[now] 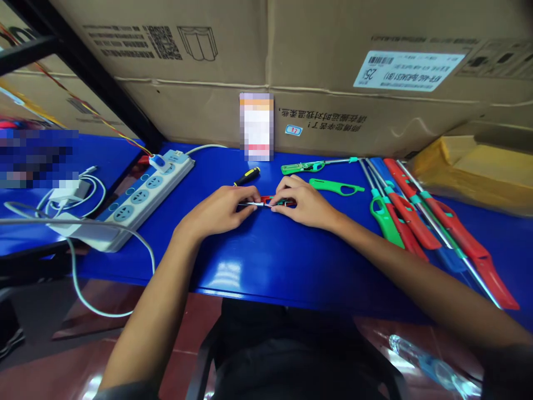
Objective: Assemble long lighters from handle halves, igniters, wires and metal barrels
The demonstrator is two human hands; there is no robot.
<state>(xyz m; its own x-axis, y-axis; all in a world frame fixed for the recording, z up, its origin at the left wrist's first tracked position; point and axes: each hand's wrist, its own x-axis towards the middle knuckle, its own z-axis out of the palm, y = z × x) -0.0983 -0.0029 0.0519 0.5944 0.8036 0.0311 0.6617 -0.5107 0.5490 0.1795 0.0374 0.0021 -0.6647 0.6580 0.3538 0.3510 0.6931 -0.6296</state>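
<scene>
Both hands meet low over the middle of the blue table. My left hand is closed, its fingertips pinching the thin metal end of a red lighter. Close beside it, my right hand has its fingers pressed together on the right part of the same red lighter, which they largely hide. Behind my left hand lies a black and yellow screwdriver. A green lighter with its inner parts showing rests behind my right hand, and a green casing half lies just right of that hand.
Several red, green and blue long lighters lie at the right. A white power strip with looping cables is at the left. Cardboard boxes stand behind, with a phone leaning there. A yellow package sits back right.
</scene>
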